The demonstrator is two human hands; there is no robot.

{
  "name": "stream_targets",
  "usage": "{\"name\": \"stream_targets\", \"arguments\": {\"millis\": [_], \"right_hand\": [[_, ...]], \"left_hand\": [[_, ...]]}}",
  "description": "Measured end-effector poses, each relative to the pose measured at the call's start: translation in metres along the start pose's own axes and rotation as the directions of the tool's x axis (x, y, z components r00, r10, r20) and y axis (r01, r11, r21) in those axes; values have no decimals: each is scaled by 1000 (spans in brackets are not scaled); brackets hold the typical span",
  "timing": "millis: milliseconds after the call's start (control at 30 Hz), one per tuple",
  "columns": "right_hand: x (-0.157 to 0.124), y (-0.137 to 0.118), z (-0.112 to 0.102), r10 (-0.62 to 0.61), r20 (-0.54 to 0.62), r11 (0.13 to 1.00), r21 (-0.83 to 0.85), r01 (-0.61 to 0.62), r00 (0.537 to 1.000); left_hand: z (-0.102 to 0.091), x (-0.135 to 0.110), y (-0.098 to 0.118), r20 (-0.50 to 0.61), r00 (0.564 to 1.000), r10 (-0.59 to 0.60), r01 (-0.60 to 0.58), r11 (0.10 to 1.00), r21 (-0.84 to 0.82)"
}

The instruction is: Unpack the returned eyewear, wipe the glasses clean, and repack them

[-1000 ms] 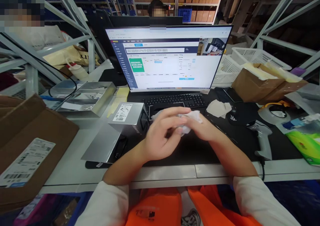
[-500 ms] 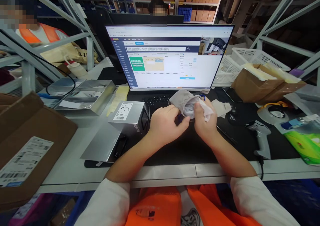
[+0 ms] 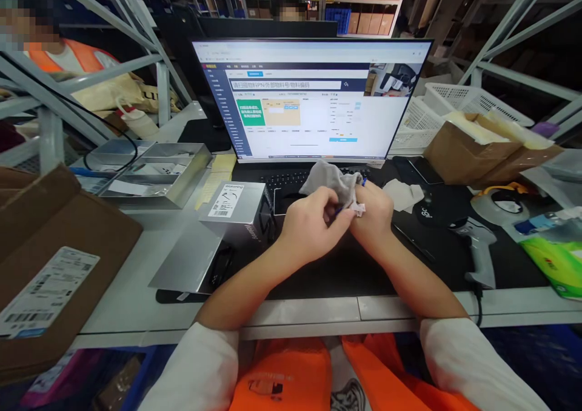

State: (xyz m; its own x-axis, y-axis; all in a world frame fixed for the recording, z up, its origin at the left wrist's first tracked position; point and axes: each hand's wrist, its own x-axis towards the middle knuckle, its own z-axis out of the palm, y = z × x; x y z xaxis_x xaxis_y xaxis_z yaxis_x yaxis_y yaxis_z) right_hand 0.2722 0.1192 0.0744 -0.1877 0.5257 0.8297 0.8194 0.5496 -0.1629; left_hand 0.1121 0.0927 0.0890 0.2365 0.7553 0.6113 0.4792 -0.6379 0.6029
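Both my hands meet over the black desk mat [image 3: 345, 271] in front of the keyboard [image 3: 300, 180]. My left hand [image 3: 313, 223] and my right hand [image 3: 373, 214] are closed together on a small grey cloth pouch [image 3: 330, 177], which stands up above my fingers. A bit of white material and something blue show between my fingertips. A silver box with a white label [image 3: 234, 208] lies just left of my left hand, its lid flap open toward me.
A lit monitor [image 3: 309, 99] stands behind the keyboard. A metal tray [image 3: 154, 177] and a brown carton with a label [image 3: 50, 265] lie at left. A barcode scanner [image 3: 477, 247], tape roll [image 3: 498, 205], green packet [image 3: 555, 265], open carton [image 3: 482, 150] and white baskets [image 3: 468, 102] are at right. Other people sit behind.
My hands rose from the mat toward the keyboard, and the crumpled white piece has gone mostly into the grey pouch, now pinched closer between both hands.
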Motion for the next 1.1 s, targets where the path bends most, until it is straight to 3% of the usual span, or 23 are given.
{"name": "stream_targets", "arguments": {"millis": [100, 233, 333, 467, 533, 700, 833, 933, 1033, 1100], "right_hand": [[-3, 3, 6, -31, -10, 999, 42, 31, 999], [1, 3, 11, -67, 46, 989, 134, 61, 997], [9, 3, -3, -86, 194, 958, 286, 27, 977], [19, 8, -35, -103, 382, 899, 431, -79, 918], [21, 12, -47, -71, 378, 909, 406, -96, 923], [23, 22, -64, 33, 378, 954, 265, -142, 925], [21, 20, -75, 143, 387, 884, 365, -294, 911], [21, 21, -78, 190, 342, 798, 492, -348, 920], [23, 29, -74, 244, 310, 741, 552, -383, 919], [26, 38, -72, 283, 277, 704, 590, -396, 918]], "left_hand": [[2, 6, -12, 150, 972, -179, 201, 968, -147], [10, 20, -34, 261, 951, -165, 270, 853, -446], [15, 26, -42, 327, 921, -213, 379, 688, -619], [17, 29, -43, 326, 873, -364, 481, 528, -700], [15, 30, -45, 320, 869, -378, 489, 552, -676], [1, 31, -47, 246, 915, -320, 402, 784, -474], [-9, 28, -41, 260, 924, -282, 332, 927, -176], [-12, 27, -40, 414, 883, -220, 319, 929, -188], [-13, 29, -41, 561, 811, -166, 429, 821, -378], [-15, 30, -40, 602, 780, -170, 493, 760, -424]]}}
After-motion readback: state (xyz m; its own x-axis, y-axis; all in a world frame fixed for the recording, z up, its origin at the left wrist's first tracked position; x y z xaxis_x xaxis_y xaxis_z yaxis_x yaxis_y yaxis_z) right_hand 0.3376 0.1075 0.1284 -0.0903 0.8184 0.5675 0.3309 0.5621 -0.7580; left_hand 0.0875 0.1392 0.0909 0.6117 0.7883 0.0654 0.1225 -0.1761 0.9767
